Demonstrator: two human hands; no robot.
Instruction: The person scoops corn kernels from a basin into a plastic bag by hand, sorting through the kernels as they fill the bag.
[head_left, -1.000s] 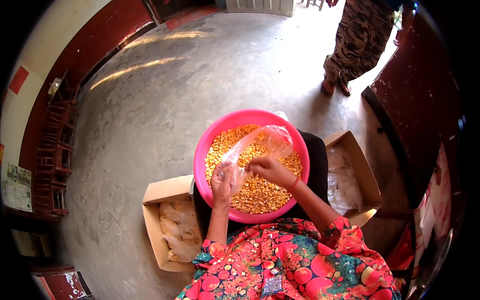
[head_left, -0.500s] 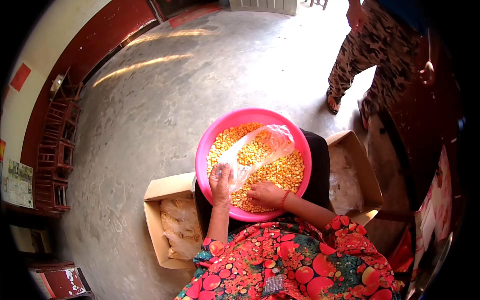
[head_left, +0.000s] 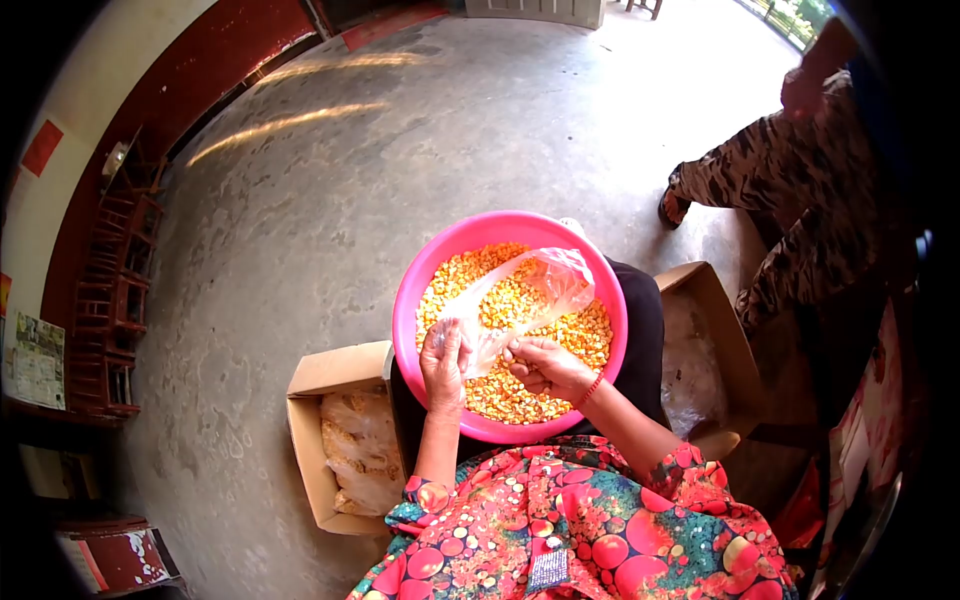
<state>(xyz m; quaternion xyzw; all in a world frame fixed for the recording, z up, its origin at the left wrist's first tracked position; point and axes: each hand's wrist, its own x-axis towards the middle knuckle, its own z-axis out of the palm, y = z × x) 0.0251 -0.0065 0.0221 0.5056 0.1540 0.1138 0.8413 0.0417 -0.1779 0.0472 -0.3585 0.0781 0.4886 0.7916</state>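
Note:
A pink basin (head_left: 408,290) full of yellow corn kernels (head_left: 520,400) sits on the person's lap. A clear plastic bag (head_left: 565,275) lies stretched over the kernels. Its near end is gripped in my left hand (head_left: 443,362), at the left side of the basin. Above the kernels, close to the bag's edge, my right hand (head_left: 548,367) has its fingers curled and thumb pressed against them. What sits inside that pinch is too small to make out. A red bracelet circles the right wrist.
A cardboard box (head_left: 340,368) with a filled plastic bag stands at left. Another box (head_left: 735,350) with clear plastic stands at right. A person in camouflage trousers (head_left: 770,160) is at upper right. Stacked wooden stools (head_left: 105,300) line the left wall.
My right hand has lifted from the kernels, its fingers now curled beside the bag. My left hand keeps its hold on the bag. The other person has shifted to the right.

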